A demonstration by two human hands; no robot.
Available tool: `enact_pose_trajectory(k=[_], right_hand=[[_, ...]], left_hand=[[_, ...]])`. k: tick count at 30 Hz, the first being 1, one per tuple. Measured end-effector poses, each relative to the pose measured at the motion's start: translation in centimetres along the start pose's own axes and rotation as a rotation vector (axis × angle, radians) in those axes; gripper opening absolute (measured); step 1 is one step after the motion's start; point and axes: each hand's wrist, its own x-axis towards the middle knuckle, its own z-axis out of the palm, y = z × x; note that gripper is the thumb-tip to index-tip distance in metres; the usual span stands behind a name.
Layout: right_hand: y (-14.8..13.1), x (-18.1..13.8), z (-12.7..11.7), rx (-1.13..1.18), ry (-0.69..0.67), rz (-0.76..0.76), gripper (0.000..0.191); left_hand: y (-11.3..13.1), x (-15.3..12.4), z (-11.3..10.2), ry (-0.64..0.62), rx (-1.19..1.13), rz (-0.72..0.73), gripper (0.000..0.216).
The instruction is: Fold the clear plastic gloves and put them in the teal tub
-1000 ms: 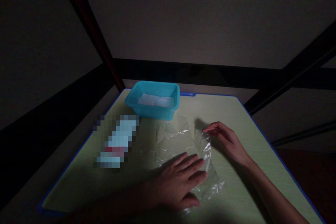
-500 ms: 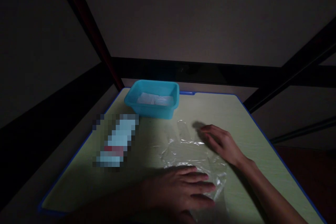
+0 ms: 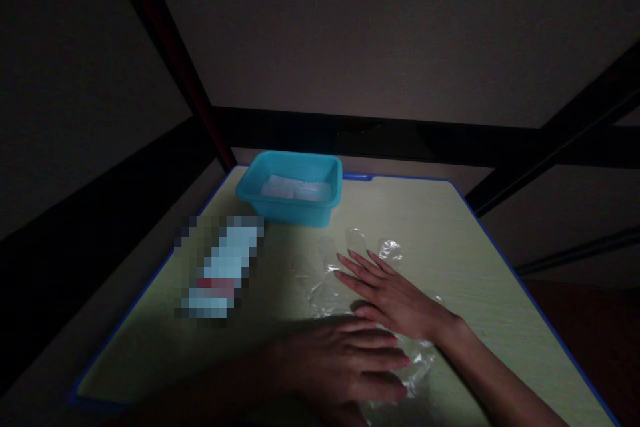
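A clear disposable plastic glove (image 3: 325, 290) lies spread on the table, its finger parts pointing to the far side. My left hand (image 3: 350, 363) rests across its lower part with the fingers stretched out. Over the glove's upper part lies my right hand (image 3: 390, 297), flat, fingers spread and pointing up and to the left. Some of the glove is hidden beneath both hands. Neither hand grips anything.
The pale table (image 3: 420, 207) has a blue edge. At its far left stands a turquoise plastic basin (image 3: 300, 213) with folded white material (image 3: 295, 188) inside. A blurred-out light blue item (image 3: 227, 263) lies on the left. Walls border the far and left sides.
My right hand has moved left and down from the glove's right side onto the glove, and its fingers have spread flat. Another finger of the glove now shows. My left hand stays put.
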Motion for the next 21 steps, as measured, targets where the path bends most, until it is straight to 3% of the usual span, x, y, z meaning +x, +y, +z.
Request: enact_pose_trajectory(k=[6, 13, 21], right_hand=[[2.3, -1.1, 0.2, -0.051, 0.013, 0.100, 0.057], [6.3, -3.1, 0.4, -0.146, 0.128, 0.374, 0.058], [5.9, -1.9, 0.8, -0.201, 0.233, 0.597, 0.056]], left_hand=[[-0.5, -0.3, -0.8, -0.013, 0.030, -0.080, 0.051], [-0.9, -0.6, -1.0, -0.004, 0.114, -0.138, 0.050], [-1.5, -0.6, -0.3, 0.107, 0.197, -0.307, 0.044]])
